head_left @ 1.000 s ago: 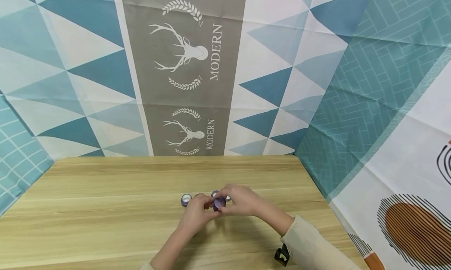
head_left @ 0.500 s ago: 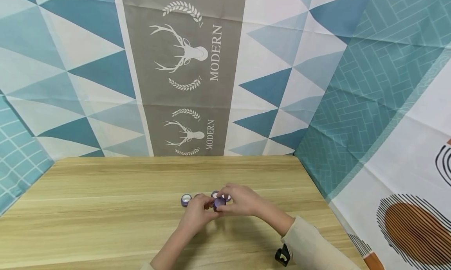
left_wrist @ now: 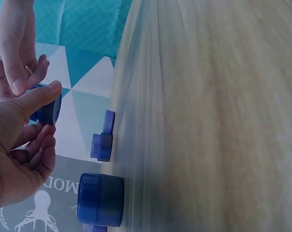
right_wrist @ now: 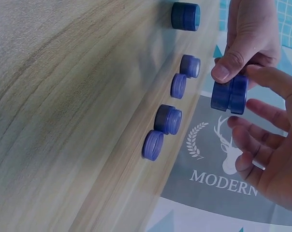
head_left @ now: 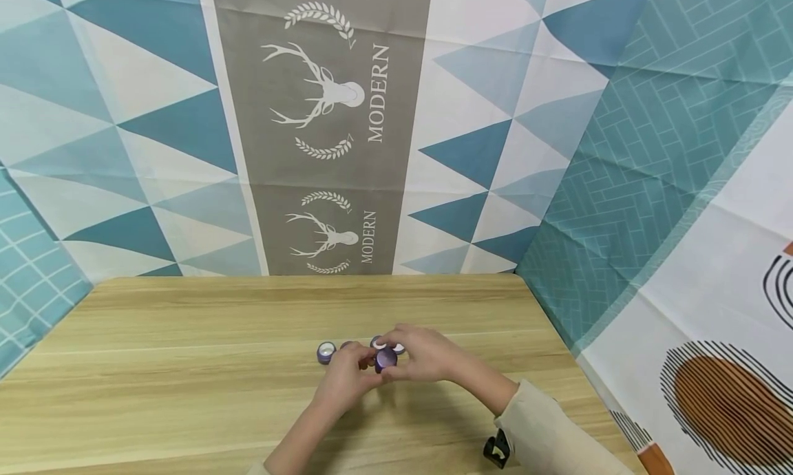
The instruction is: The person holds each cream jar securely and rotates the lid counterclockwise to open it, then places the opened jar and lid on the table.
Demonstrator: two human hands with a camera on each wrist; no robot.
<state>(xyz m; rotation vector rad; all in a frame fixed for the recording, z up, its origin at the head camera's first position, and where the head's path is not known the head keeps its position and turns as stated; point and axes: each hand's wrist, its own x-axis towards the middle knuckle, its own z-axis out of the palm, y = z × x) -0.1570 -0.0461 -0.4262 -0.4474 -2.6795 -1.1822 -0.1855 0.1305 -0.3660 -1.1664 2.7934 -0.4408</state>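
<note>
A small purple screw-top jar is held above the table between both hands. My left hand grips its body, with the thumb along the side in the left wrist view. My right hand pinches the lid end; in the right wrist view, the jar's body and lid sit together with a thin groove between them. Just beyond, on the wooden table, stand an open jar with a loose lid beside it. Another open jar has its lid close by.
A further purple jar stands left of the hands on the table. Patterned cloth walls rise behind the table and on the right. A black device sits by the right sleeve.
Both hands stay in nearly the same place with the jar between them. The right fingers shift slightly at the jar, whose round end faces the head view a little more.
</note>
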